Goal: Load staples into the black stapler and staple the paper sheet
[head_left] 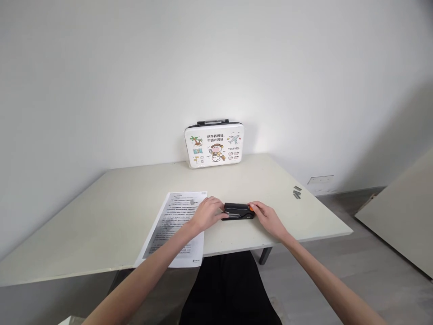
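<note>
A black stapler (238, 211) lies lengthwise near the front edge of the table, gripped at both ends. My left hand (207, 213) is closed on its left end, with the thumb along the lower part. At the other end, beside a small orange part (251, 208), my right hand (268, 218) pinches the stapler. Printed sheets of paper (184, 253) lie left of the stapler, partly under my left forearm and reaching past the table edge. A small grey staple strip (192, 202) rests on the paper's upper part.
Several grey staple strips (297, 194) lie near the table's right edge. A white case (214, 158) with cartoon prints and a black handle stands at the back against the wall (135, 90). The white table (118, 198) has its front edge close to my lap.
</note>
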The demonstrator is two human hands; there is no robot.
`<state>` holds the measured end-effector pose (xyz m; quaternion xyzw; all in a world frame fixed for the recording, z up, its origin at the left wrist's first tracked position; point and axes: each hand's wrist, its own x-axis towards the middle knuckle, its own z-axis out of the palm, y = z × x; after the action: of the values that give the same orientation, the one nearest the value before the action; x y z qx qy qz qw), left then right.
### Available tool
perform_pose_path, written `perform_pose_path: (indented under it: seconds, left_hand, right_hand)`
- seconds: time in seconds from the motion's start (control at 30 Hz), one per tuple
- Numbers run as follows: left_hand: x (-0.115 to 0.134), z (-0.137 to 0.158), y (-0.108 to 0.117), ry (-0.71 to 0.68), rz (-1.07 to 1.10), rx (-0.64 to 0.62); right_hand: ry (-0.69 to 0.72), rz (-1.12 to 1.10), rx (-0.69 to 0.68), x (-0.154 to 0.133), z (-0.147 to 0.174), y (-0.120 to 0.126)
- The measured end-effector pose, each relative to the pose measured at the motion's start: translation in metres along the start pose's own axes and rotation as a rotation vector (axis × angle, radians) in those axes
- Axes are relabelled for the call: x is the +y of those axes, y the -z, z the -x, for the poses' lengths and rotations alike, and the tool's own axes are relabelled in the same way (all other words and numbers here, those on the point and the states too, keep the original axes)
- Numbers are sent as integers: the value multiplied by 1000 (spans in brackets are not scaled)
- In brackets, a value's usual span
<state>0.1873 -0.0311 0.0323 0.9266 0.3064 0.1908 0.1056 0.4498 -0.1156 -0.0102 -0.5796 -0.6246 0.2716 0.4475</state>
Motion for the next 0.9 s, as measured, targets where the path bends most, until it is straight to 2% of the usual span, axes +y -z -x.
perform_pose_path:
  seconds: [0.23, 0.43, 0.67, 0.77, 0.9]
  left_hand:
    - [-10, 17, 19, 23, -13, -40]
    - [-28, 40, 39, 54, -50, -59]
    - [-72, 50, 49, 415, -207, 65]
    - [-85, 50, 45, 494, -231, 87]
    - [-89, 46, 39, 540, -232, 79]
  right_hand:
    - [-11, 22, -80, -7, 4, 1]
    - [-9, 60, -66, -5, 4, 1]
    - [-18, 74, -59, -5, 4, 0]
    - [-16, 77, -59, -4, 4, 0]
    - [-17, 81, -52, -7, 4, -1]
